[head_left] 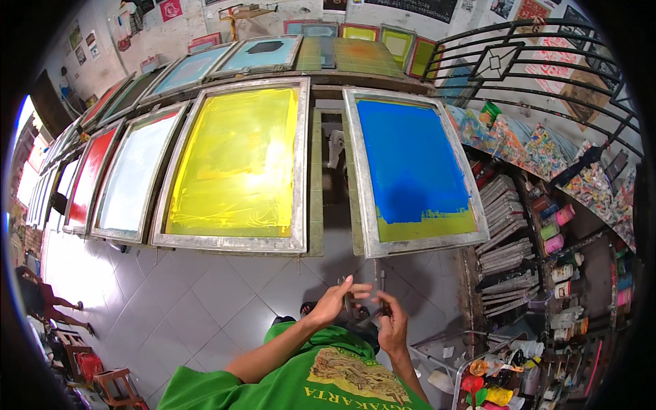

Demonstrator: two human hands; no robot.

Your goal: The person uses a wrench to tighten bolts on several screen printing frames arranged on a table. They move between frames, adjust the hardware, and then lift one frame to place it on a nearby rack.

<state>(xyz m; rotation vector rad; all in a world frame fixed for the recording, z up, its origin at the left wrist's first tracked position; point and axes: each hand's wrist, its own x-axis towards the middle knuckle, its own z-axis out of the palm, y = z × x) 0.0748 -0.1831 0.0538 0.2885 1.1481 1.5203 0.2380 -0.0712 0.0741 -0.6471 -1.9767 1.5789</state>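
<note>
My left hand [331,305] and my right hand [392,324] are close together in front of my body, below the near edge of the screen frames. Between them is a small, thin dark grey thing [356,311], blurred, whose kind I cannot make out. The left fingers bend around one side of it, with the thumb up. At its other side the right fingers are curled in. Just beyond my hands lies a screen frame with blue ink [413,157]; a larger frame with yellow ink [236,164] is to its left. Neither hand touches them.
More screen frames, white [137,174] and red [93,174], run off to the left. Stacked squeegees [506,239] and ink pots [557,225] fill shelves on the right. A black metal railing [533,48] stands at the far right. A person's legs [61,307] show at far left.
</note>
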